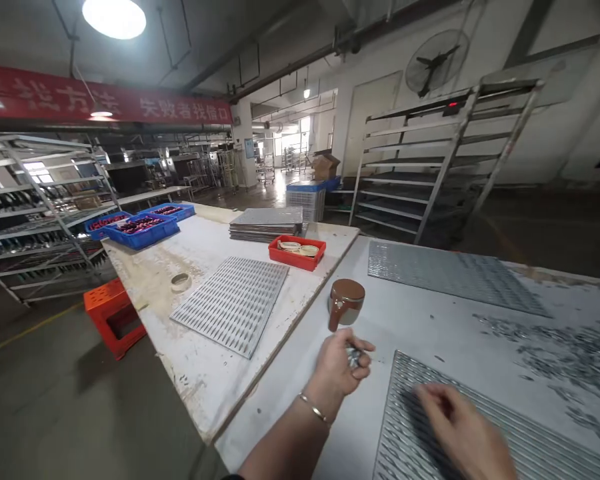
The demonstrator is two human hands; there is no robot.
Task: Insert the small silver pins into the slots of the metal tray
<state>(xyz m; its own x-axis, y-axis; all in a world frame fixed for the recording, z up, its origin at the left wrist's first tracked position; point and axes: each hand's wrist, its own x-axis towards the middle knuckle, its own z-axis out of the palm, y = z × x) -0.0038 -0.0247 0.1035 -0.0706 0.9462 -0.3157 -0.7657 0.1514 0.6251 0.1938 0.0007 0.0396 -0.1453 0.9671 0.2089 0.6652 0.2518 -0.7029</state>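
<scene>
Worktable (380,327), white, clock read from left hand (337,368). Ribbed board (535,447), four o'clock: slotted pattern along nine-o'clock side, plain ridges toward three, judged part-done. Slotted board (235,303), ten o'clock: evenly patterned throughout, presumably complete. Loose metal pieces (575,357), three o'clock: strewn, not laid in rows. Right hand (463,427), four o'clock: blurred above ribbed board, fingers bent, grip impossible to tell. Left hand: forearm from seven o'clock, fingers curled around small metal pieces (353,357)
</scene>
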